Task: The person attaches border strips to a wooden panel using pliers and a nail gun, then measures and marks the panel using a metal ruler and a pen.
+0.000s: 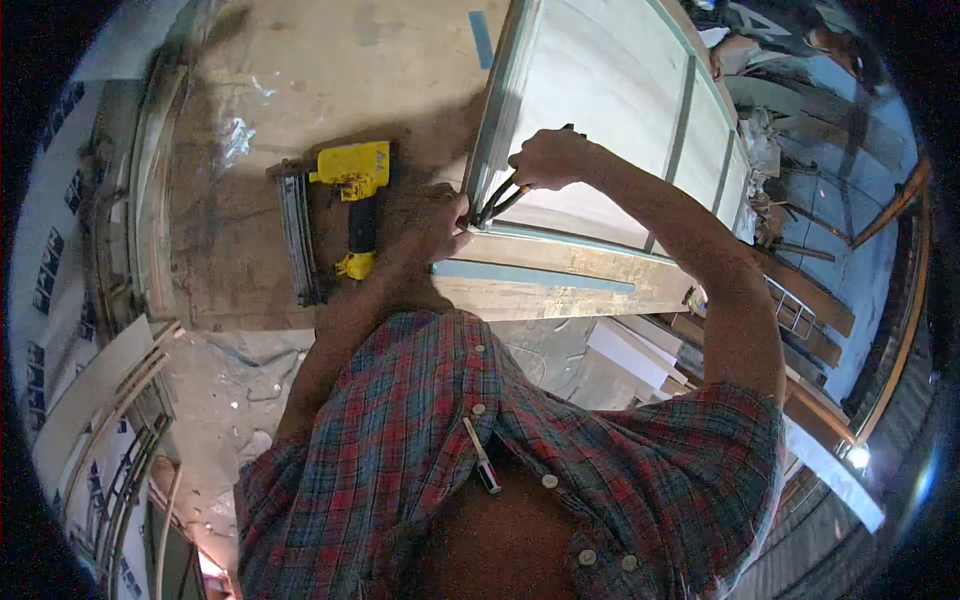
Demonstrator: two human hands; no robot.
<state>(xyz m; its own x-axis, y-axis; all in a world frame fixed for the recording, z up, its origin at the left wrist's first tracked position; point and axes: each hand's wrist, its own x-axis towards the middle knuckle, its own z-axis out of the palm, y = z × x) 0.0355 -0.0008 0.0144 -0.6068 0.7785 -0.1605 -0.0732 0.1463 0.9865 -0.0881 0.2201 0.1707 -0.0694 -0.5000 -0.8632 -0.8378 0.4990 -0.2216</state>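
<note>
My right hand [555, 160] is closed round the handles of a pair of pliers [503, 200], which have dark metal and some orange on the grips. Their jaws meet the near left corner of a framed panel [487, 130], a pale sheet edged with grey-green strips. At that same corner my left hand [447, 222] has its fingers curled against the frame; shadow hides part of the grip. Left of it, a yellow and black nail gun [362, 205] lies on its side on the wooden workbench [270, 95].
A grey strip [535, 275] lies along the bench's near edge, and a short blue-grey strip [481, 40] lies farther back. Boards [110, 400] lean at the left. Timber pieces [810, 300] and clutter fill the right side. A pen [482, 458] hangs at my shirt front.
</note>
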